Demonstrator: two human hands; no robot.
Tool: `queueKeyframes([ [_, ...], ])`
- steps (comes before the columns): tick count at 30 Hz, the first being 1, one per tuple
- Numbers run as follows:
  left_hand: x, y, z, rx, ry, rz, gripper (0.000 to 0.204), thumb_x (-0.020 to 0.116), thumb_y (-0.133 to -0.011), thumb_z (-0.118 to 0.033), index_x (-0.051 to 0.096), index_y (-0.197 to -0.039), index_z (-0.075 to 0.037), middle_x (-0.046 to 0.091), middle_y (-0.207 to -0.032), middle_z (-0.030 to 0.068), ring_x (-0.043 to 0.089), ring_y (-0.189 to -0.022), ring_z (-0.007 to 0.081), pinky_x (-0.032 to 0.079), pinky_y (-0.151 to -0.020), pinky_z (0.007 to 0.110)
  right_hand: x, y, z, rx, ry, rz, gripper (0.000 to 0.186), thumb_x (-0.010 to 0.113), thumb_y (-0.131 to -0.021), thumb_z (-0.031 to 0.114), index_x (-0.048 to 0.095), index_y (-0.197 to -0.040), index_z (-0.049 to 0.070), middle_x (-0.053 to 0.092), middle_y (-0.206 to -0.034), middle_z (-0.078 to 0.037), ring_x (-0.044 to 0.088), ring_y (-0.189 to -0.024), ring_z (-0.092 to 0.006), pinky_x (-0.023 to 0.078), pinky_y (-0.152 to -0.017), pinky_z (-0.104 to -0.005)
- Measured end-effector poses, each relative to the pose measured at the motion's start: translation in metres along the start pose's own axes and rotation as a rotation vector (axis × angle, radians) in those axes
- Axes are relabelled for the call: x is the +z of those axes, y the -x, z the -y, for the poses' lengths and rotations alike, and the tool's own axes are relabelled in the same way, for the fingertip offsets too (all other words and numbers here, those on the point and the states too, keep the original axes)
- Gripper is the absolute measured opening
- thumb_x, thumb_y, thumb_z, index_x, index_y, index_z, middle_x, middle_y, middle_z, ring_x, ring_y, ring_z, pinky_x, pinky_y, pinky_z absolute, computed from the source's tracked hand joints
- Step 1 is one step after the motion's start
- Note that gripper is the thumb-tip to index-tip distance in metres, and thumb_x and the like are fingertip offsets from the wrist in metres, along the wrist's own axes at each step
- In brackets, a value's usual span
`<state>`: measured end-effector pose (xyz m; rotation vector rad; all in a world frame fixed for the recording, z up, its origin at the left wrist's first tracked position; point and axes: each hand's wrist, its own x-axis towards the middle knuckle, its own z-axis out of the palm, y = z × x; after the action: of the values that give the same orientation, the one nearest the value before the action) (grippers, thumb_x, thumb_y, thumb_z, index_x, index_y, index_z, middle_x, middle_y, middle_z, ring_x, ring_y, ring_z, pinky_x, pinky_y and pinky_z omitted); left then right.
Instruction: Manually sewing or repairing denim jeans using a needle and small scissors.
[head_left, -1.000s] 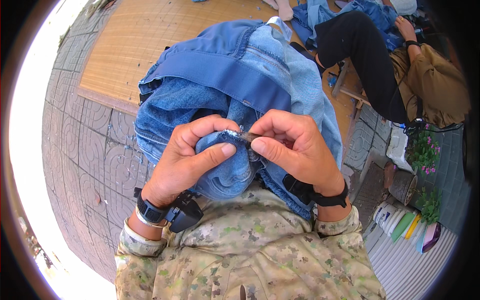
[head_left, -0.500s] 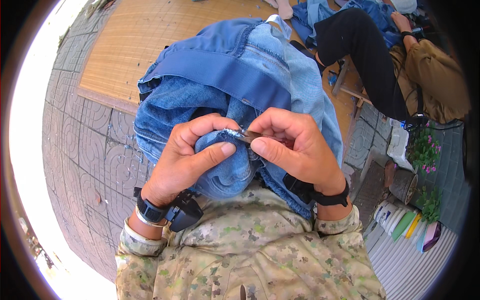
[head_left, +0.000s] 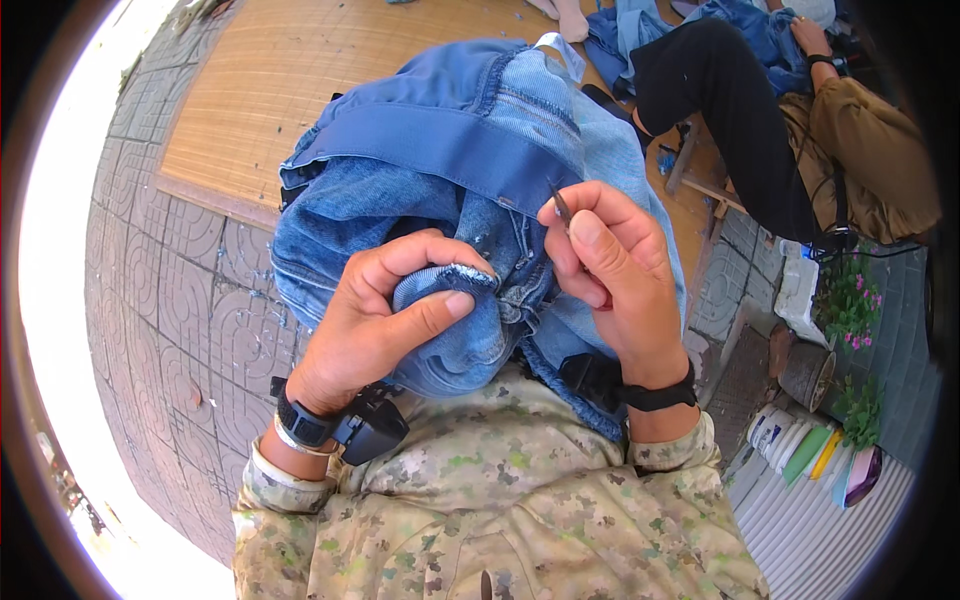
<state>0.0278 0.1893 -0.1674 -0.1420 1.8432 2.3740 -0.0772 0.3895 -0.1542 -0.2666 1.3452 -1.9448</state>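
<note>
From where I operate, at the left, I have the left hand closed in a pinch, thumb below and fingers above, gripping a fold of the denim garment. To do this well, I would hold that pinch firm and just back from the frayed edge, so the pale fringe stands proud and the cloth cannot slip. Next along, I would want the edge flat and turned towards the camera, with loose threads parted from the sound weave. At the right, the right hand grips a small dark pointed tool between thumb and forefinger. I judge it best to bring the tip in low along the fringe, in short, light strokes, away from the left thumb; a careless dip could nick the cloth or a finger.

As for position, the garment bunches to the left of and beyond the left hand, and its gripped fold comes up between the two hands. More of it lies behind and below the right hand, whose tool points up and away, clear of the frayed edge.
</note>
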Motion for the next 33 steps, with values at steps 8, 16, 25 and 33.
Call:
queueKeyframes([
  [8, 0.004, 0.005, -0.001, -0.038, 0.042, -0.111, 0.025, 0.070, -0.081, 0.000, 0.061, -0.104, -0.003, 0.058, -0.104, -0.0003, 0.052, -0.103, 0.0081, 0.041, -0.093, 0.024, 0.019, 0.006, 0.010, -0.126, 0.117, -0.042, 0.027, 0.066, -0.093, 0.013, 0.057, -0.114, -0.001, 0.057, -0.090, 0.002, 0.050, -0.076, -0.0009, 0.042, -0.067, -0.0152],
  [16, -0.005, 0.024, -0.011, 0.197, -0.222, -0.108, 0.029, 0.067, -0.074, 0.010, 0.059, -0.098, -0.004, 0.051, -0.098, 0.0033, 0.050, -0.094, 0.0130, 0.038, -0.086, 0.024, 0.008, 0.014, 0.009, -0.129, 0.374, -0.050, 0.030, 0.071, -0.088, 0.008, 0.058, -0.113, -0.001, 0.059, -0.092, 0.002, 0.051, -0.081, -0.0006, 0.044, -0.071, -0.0164],
  [25, 0.004, 0.036, -0.010, 0.200, -0.238, -0.180, 0.030, 0.066, -0.074, 0.012, 0.060, -0.099, -0.004, 0.053, -0.102, 0.0049, 0.050, -0.095, 0.0130, 0.039, -0.087, 0.025, 0.039, -0.016, -0.004, -0.458, 1.068, 0.026, 0.033, 0.073, -0.076, -0.002, 0.062, -0.106, 0.003, 0.066, -0.089, -0.002, 0.051, -0.067, -0.0009, 0.039, -0.057, -0.0169],
  [33, -0.009, 0.041, -0.001, 0.073, 0.108, -0.337, 0.032, 0.064, -0.080, 0.007, 0.057, -0.109, -0.005, 0.054, -0.115, 0.0044, 0.049, -0.111, 0.0134, 0.035, -0.099, 0.028, 0.016, 0.005, 0.016, -0.372, 0.706, -0.258, 0.005, 0.064, -0.088, 0.004, 0.067, -0.091, 0.002, 0.058, -0.066, 0.003, 0.041, -0.056, -0.0009, 0.032, -0.049, -0.0212],
])
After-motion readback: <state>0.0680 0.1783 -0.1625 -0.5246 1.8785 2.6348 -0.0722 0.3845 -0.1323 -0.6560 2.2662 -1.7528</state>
